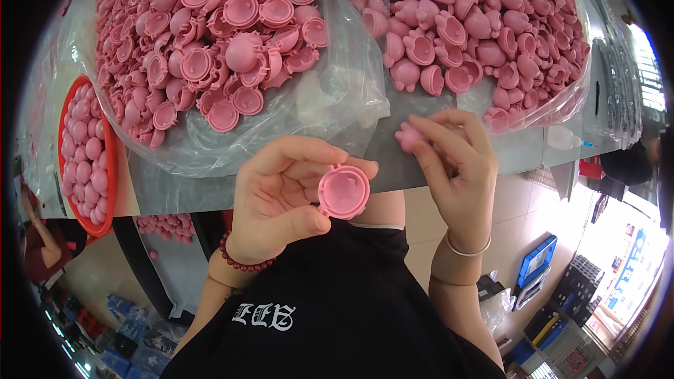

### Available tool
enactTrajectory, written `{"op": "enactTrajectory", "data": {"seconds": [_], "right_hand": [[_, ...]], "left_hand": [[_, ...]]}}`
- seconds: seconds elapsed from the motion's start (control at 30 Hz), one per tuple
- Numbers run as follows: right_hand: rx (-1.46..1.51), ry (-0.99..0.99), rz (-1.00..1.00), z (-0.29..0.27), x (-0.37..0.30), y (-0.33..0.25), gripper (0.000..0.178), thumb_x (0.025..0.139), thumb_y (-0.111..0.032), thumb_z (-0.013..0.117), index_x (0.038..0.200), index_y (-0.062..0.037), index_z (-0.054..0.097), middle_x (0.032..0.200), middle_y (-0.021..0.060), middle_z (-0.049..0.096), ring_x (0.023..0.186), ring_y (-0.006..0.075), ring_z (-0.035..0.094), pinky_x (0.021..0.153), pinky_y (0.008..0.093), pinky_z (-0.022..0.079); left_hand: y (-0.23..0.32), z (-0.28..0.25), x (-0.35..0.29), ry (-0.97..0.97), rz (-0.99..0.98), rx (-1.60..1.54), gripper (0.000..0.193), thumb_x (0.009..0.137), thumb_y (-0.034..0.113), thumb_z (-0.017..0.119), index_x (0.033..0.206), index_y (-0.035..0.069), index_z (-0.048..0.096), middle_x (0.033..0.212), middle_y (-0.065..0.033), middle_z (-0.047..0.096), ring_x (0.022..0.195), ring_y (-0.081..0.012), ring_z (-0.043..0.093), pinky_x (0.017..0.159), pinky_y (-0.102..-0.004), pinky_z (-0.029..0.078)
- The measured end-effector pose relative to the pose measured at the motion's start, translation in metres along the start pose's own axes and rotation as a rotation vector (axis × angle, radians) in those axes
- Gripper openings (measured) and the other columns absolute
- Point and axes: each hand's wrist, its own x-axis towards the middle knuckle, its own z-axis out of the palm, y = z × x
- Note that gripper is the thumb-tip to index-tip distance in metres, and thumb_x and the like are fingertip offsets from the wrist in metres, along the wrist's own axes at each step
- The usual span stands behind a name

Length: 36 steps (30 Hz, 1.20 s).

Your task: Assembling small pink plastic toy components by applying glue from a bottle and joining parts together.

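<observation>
Between the thumb and fingers of my left hand (281, 200) sits a round pink plastic shell half (344, 191), its hollow side turned up. Small tabs stick out from its rim. My right hand (455, 161) pinches a second pink shell piece (408, 137) with small rounded bumps, held a little above the grey table to the right. The two pieces are apart. Beyond my left hand lies a big heap of pink cup-shaped halves (196, 63) on clear plastic. Another heap of bumpy pink halves (477, 28) lies beyond my right hand.
An orange-red basket (107, 142) of pink balls stands at the left. Clear plastic sheeting (337, 109) covers part of the grey table (175, 193). A small translucent bottle (562, 137) is at the right. Blue trays (537, 261) stand on the floor at the right.
</observation>
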Motion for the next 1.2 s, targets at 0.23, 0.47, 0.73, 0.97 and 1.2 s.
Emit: {"op": "enactTrajectory", "data": {"seconds": [0.23, 0.47, 0.73, 0.97, 1.2], "right_hand": [[-0.445, 0.071, -0.236, -0.001, 0.0, 0.002, 0.034, 0.06, 0.0, 0.068, 0.093, -0.0008, 0.06, 0.084, 0.0067, 0.055, 0.056, 0.0089, 0.046, 0.045, 0.0193, 0.035], [0.138, 0.094, -0.498, 0.008, -0.006, -0.013, 0.03, 0.053, -0.002, 0.071, 0.081, 0.0003, 0.06, 0.078, 0.0099, 0.057, 0.067, 0.0179, 0.054, 0.053, 0.0234, 0.041], [0.106, 0.071, -0.489, 0.018, -0.007, -0.007, 0.032, 0.054, -0.002, 0.072, 0.083, -0.003, 0.061, 0.078, 0.0076, 0.055, 0.066, 0.0158, 0.052, 0.051, 0.0231, 0.04], [-0.16, 0.162, -0.653, 0.025, -0.02, -0.011, 0.029, 0.056, 0.0, 0.071, 0.083, -0.0088, 0.063, 0.075, 0.0034, 0.052, 0.06, 0.0151, 0.049, 0.05, 0.0237, 0.04], [-0.13, 0.444, -0.561, 0.004, -0.03, 0.01, 0.015, 0.069, 0.005, 0.055, 0.083, 0.0002, 0.051, 0.068, 0.0081, 0.05, 0.057, 0.017, 0.045, 0.047, 0.0235, 0.034]], "left_hand": [[0.001, -0.002, -0.001, -0.025, -0.018, 0.156, 0.046, 0.071, -0.005, 0.062, 0.112, -0.006, 0.041, 0.111, -0.0217, 0.052, 0.102, -0.0229, 0.053, 0.086, -0.0307, 0.043], [-0.002, 0.006, 0.001, -0.062, 0.055, 0.404, 0.038, 0.072, -0.008, 0.061, 0.108, -0.007, 0.048, 0.105, -0.015, 0.057, 0.085, -0.0163, 0.06, 0.078, -0.0274, 0.048], [-0.003, 0.007, 0.0, -0.049, 0.019, 0.457, 0.042, 0.067, -0.001, 0.069, 0.103, -0.007, 0.05, 0.107, -0.0228, 0.054, 0.097, -0.0233, 0.056, 0.084, -0.0336, 0.045], [-0.007, 0.001, 0.009, -0.082, 0.096, 0.475, 0.052, 0.059, 0.006, 0.077, 0.104, -0.006, 0.053, 0.099, -0.0182, 0.058, 0.094, -0.0222, 0.056, 0.081, -0.0309, 0.043], [-0.004, -0.002, 0.013, -0.076, 0.155, 0.516, 0.041, 0.059, 0.002, 0.075, 0.097, -0.004, 0.059, 0.09, -0.0105, 0.061, 0.083, -0.0147, 0.058, 0.076, -0.0257, 0.045]]}}
